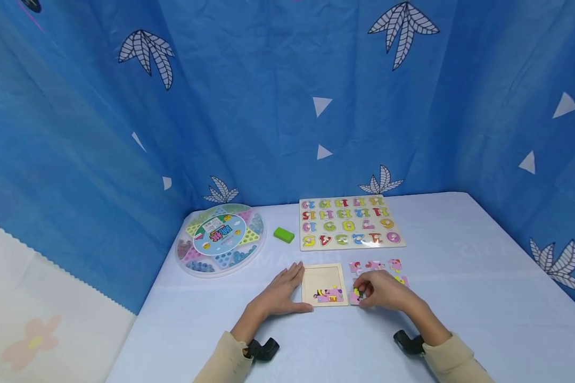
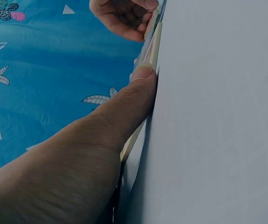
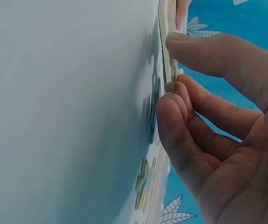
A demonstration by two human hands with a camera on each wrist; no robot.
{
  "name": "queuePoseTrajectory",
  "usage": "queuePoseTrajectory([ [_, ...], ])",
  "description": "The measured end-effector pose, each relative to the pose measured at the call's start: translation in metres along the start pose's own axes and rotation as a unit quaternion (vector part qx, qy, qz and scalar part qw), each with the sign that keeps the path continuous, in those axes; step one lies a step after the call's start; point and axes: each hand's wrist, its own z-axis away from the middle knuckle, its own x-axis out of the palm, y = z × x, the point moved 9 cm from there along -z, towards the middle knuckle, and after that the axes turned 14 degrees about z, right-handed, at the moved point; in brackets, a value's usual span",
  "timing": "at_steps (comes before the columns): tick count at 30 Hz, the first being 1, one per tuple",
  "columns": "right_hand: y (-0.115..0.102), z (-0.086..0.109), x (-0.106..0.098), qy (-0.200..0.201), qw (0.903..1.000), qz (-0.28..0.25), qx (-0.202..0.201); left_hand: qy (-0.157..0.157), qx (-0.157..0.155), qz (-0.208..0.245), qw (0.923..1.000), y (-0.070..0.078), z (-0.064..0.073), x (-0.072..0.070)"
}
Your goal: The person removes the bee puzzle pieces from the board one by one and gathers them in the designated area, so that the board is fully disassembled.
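A square wooden puzzle tray (image 1: 322,274) lies on the table, with a few joined pink jigsaw pieces (image 1: 330,295) along its lower side. My left hand (image 1: 281,291) rests at the tray's left edge, its fingers fairly straight and its thumb (image 2: 134,95) against the near edge. Just right of the tray, my right hand (image 1: 383,290) pinches a jigsaw piece (image 3: 174,73) between thumb and index finger; the fingers cover most of it. Around that hand lie loose jigsaw pieces (image 1: 375,264), some partly hidden beneath it.
Behind the tray lies a wooden number board (image 1: 352,222) with colourful numerals. A small green block (image 1: 284,234) sits left of the board. Farther left is a round game board (image 1: 220,239) with coloured sections under a clear cover. A blue curtain (image 1: 287,106) hangs behind the white-covered table (image 1: 460,298).
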Motion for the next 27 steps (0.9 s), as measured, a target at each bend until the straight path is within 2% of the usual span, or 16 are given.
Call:
queuePoseTrajectory([
  [8, 0.012, 0.008, 0.001, -0.012, 0.9994, -0.004, 0.034, -0.002, -0.001, -0.002, 1.0, 0.0, 0.001, 0.001],
  [14, 0.013, 0.011, 0.002, -0.018, 0.9996, -0.005, 0.023, -0.001, 0.003, 0.004, 1.0, 0.001, 0.002, -0.001],
  [27, 0.014, 0.01, 0.004, -0.024, 0.9992, 0.007, 0.03, 0.001, -0.006, 0.002, 1.0, 0.0, 0.001, 0.0],
])
